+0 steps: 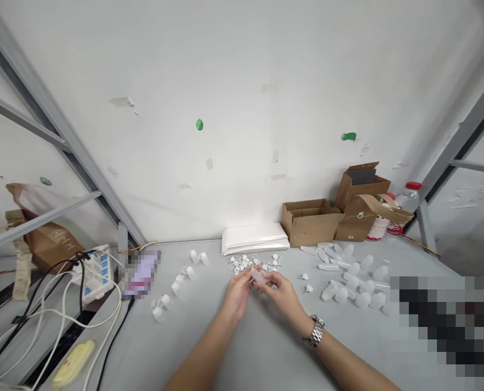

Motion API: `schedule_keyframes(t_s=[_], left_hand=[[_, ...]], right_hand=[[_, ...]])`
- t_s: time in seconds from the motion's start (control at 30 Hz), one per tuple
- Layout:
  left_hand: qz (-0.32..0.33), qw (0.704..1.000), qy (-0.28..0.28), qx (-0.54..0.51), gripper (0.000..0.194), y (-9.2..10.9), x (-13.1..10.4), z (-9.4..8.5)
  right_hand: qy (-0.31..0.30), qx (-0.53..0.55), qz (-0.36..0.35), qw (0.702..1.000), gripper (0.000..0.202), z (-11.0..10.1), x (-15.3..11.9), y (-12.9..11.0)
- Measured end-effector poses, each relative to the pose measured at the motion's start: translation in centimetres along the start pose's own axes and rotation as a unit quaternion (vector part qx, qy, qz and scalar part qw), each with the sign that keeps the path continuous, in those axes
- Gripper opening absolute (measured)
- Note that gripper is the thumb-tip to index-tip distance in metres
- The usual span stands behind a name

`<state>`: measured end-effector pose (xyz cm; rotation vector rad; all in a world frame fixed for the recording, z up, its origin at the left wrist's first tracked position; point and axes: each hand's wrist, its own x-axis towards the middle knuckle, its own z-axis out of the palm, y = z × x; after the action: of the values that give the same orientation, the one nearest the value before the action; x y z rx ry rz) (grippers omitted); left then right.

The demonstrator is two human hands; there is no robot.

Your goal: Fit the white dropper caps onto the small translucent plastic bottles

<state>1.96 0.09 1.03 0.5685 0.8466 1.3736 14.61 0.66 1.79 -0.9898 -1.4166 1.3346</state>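
Observation:
Near the middle of the grey table, my left hand (239, 293) and my right hand (281, 296) meet around a small translucent plastic tube (258, 275). Fingers of both hands are closed on it. Just behind them lies a pile of small white caps (242, 263). Two loose white caps (308, 288) rest right of my right hand. A group of translucent bottles and tubes (362, 300) is spread farther right. On the left, several capped small bottles (177, 283) stand in a slanting row.
White sheets (255, 239) are stacked against the wall, beside an open cardboard box (312, 228) and a brown paper bag (354, 217). A power strip (97, 277), tangled cables and a blurred purple object (141, 274) are at left.

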Motion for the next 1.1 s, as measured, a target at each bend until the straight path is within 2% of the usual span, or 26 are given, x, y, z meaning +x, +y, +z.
schedule_keyframes(t_s=[0.07, 0.13, 0.27, 0.37, 0.53, 0.67, 0.87, 0.97, 1.1], left_hand=[[-0.001, 1.0, -0.016, 0.005, 0.03, -0.2, -0.2, 0.2], [-0.007, 0.999, -0.033, 0.011, 0.03, -0.2, -0.3, 0.3], [-0.008, 0.997, -0.067, 0.022, 0.03, 0.0, -0.3, 0.5], [-0.01, 0.996, -0.091, 0.02, 0.03, 0.5, -0.3, 0.5], [-0.011, 0.998, -0.068, 0.015, 0.034, 1.1, -0.4, 0.5], [0.016, 0.999, -0.031, 0.017, 0.027, 1.1, -0.4, 0.4], [-0.048, 0.996, -0.056, -0.05, 0.025, 0.3, -0.5, 0.3], [-0.064, 0.995, -0.055, -0.059, 0.023, 0.1, -0.5, 0.3], [-0.06, 0.996, -0.044, -0.051, 0.021, 0.1, -0.5, 0.4]], right_hand=[[0.007, 0.012, 0.005, 1.0, 0.031, -0.1, -0.1, -0.1], [-0.016, 0.077, 0.039, 0.996, 0.032, -0.3, -0.1, -0.1], [-0.064, 0.226, 0.11, 0.966, 0.031, -0.6, 0.1, 0.2], [-0.09, 0.273, 0.122, 0.95, 0.029, -0.6, 0.2, 0.4], [-0.1, 0.209, 0.112, 0.966, 0.037, -0.5, 0.0, 0.1], [-0.073, 0.109, 0.074, 0.989, 0.036, -0.3, 0.0, -0.2], [-0.003, 0.023, -0.004, 1.0, 0.034, 0.0, -0.2, 0.5], [-0.016, 0.029, 0.003, 0.999, 0.036, -0.1, -0.3, 0.6], [-0.074, 0.067, 0.032, 0.995, 0.042, -0.2, 0.0, 0.6]])
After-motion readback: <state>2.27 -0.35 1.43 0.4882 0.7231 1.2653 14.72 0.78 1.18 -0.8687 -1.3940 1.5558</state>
